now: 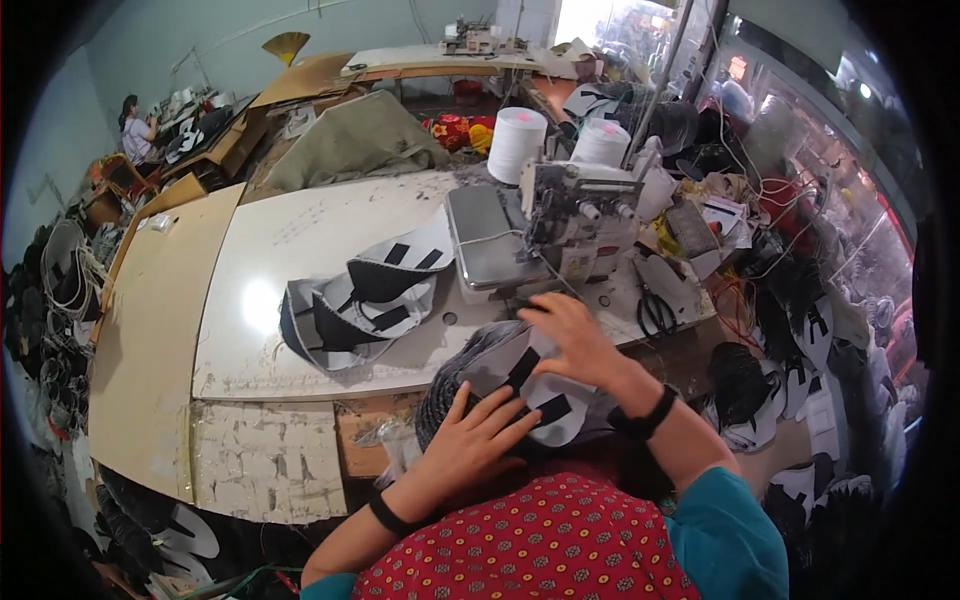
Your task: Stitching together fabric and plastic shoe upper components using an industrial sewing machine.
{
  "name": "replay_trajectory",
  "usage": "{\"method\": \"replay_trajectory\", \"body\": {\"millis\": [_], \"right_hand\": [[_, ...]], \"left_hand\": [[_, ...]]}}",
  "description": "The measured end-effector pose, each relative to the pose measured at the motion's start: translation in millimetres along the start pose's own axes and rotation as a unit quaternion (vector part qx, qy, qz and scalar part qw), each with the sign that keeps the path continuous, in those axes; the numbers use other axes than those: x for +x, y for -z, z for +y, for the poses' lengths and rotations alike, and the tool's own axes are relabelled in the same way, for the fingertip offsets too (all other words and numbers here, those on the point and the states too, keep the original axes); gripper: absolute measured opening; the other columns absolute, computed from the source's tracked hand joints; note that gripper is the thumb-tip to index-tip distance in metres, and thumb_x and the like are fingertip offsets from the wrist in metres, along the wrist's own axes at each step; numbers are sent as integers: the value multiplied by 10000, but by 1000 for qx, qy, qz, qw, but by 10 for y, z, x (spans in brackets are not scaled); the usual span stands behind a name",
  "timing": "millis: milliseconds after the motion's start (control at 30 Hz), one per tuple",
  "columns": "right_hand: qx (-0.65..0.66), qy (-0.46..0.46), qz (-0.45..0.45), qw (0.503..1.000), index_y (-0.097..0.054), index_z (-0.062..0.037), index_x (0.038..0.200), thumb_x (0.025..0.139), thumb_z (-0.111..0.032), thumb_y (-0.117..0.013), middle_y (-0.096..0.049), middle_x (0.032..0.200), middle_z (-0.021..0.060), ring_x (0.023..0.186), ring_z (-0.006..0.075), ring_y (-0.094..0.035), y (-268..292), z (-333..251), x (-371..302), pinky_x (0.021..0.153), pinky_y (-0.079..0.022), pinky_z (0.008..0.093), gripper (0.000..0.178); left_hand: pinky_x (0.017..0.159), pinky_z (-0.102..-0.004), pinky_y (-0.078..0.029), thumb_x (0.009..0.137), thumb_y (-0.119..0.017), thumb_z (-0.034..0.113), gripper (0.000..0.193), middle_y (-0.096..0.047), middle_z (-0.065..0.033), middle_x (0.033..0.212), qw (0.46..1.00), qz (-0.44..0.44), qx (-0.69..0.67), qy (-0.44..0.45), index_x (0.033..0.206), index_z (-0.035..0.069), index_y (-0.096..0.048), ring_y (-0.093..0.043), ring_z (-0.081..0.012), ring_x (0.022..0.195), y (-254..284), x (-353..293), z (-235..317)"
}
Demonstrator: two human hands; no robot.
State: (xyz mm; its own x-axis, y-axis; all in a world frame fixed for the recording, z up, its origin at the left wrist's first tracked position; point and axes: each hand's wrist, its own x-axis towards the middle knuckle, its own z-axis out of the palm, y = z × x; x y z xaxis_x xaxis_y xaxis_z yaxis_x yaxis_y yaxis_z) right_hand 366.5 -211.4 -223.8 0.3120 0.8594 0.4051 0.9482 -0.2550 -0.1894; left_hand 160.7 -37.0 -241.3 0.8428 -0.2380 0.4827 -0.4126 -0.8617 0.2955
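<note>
left hand (478,440) fingers spread flat on the grey-and-black fabric piece (520,385) at the table's near edge. right hand (575,340) fingers together, pressing the same piece just before the sewing machine (560,215); sewn pieces (365,300) lie left on the white table (300,240).

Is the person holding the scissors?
No, the scissors lie on the table beside the sewing machine, while both hands press on grey fabric pieces.

Two white thread cones (516,143) stand at upper centre of the frame, behind one sewing machine (570,215). One pair of black scissors (655,312) lies right of centre. One fabric pile (365,300) sits mid-frame on the bench (290,240).
</note>
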Motion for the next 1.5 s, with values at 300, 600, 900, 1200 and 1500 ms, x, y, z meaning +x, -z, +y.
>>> {"method": "replay_trajectory", "body": {"millis": [300, 600, 900, 1200, 1500], "right_hand": [[124, 6, 0, 992, -535, -52, 1237, 627, -320, -824, -544, 1183, 130, 1137, 317, -499, -299, 135, -119, 1000, -364, 443, 727], [72, 58, -9, 996, -576, -82, 925, 821, -148, -598, -587, 1142, 102, 1134, 303, -534, 251, 92, -337, 988, -411, 463, 124], [396, -218, 165, 877, -484, -53, 924, 837, -33, -723, -574, 893, 31, 826, 83, -592, 678, 318, -124, 635, -473, 235, 256], [580, -365, 40, 727, -613, 16, 1193, 960, -69, -511, -642, 902, 13, 771, 56, -563, -73, 449, 349, 697, -457, 213, 268], [420, -328, 225, 816, -662, 25, 1083, 960, -42, -519, -673, 904, 20, 819, 54, -568, -327, 452, 589, 713, -454, 204, 200]], "left_hand": [[708, -380, -444, 731, -749, 241, 204, -571, -19, 771, 995, -34, -62, -66, 710, 113, -590, -572, -252, 756, 72, 616, -477], [725, -363, -499, 740, -670, 92, 549, -570, -69, 1049, 931, -37, 333, 145, 1266, 39, -520, -596, -242, 886, -82, 1221, -1675], [566, -314, -515, 769, -618, 77, 598, -517, -54, 1008, 904, -69, 389, 161, 1351, 100, -483, -571, -216, 820, -219, 973, -1924], [838, -400, -443, 812, -588, 259, 485, -616, -103, 1091, 917, -124, 314, 211, 1238, 33, -530, -590, -255, 1059, -379, 829, -1899], [833, -324, -472, 998, -494, 283, 321, -644, -55, 1091, 564, 191, -740, 311, 1163, 21, -579, -614, -159, 919, 68, 1446, -1310]]}}
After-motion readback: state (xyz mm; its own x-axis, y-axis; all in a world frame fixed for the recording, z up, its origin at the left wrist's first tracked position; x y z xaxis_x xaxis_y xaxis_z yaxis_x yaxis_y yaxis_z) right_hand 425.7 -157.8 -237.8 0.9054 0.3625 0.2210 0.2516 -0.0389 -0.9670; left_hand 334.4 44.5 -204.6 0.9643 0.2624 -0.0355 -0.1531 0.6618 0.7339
